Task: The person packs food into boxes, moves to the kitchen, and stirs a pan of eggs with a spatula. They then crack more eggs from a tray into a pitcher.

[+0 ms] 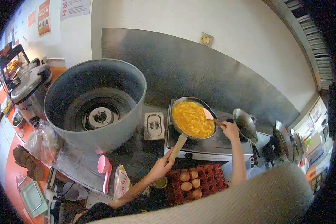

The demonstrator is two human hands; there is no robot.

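We keep the frying pan (192, 119) of yellow egg on the stove (212, 147). Its handle (179, 143) runs down-left toward us, our left hand (162, 166) in a closed grip round its end. Our right hand (230, 130) clamps a spatula (209, 114) at the pan's right edge. An egg tray (198, 183) lies just below, and a wok (244, 123) is to the right.

Steel drum (100, 137), egg tray (214, 174)

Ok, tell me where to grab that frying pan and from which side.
Grip the long handle from the near side, as the left hand does at its end. It juts off the stove toward the person; the pan itself is full of egg, so likely hot.
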